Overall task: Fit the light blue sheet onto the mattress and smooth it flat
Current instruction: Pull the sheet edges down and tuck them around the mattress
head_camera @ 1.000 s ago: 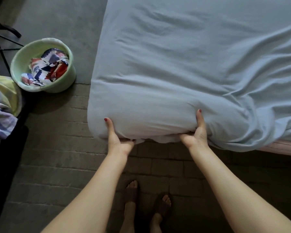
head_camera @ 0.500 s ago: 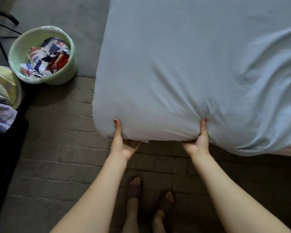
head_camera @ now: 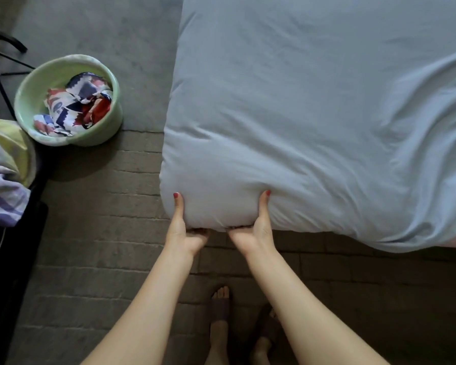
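Both hands have slid in toward the mattress corner since a moment ago: left hand [head_camera: 184, 233] and right hand [head_camera: 256, 230] each have fingers curled under, gripping the hem of the light blue sheet [head_camera: 300, 114], thumbs up the side. Corner looks about seated now, but the right part's still rumpled, so smoothing's left.

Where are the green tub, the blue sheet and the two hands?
green tub [head_camera: 111, 119], head view, its right wall
blue sheet [head_camera: 300, 101], head view, flat top
left hand [head_camera: 184, 233], head view, palm
right hand [head_camera: 256, 230], head view, palm
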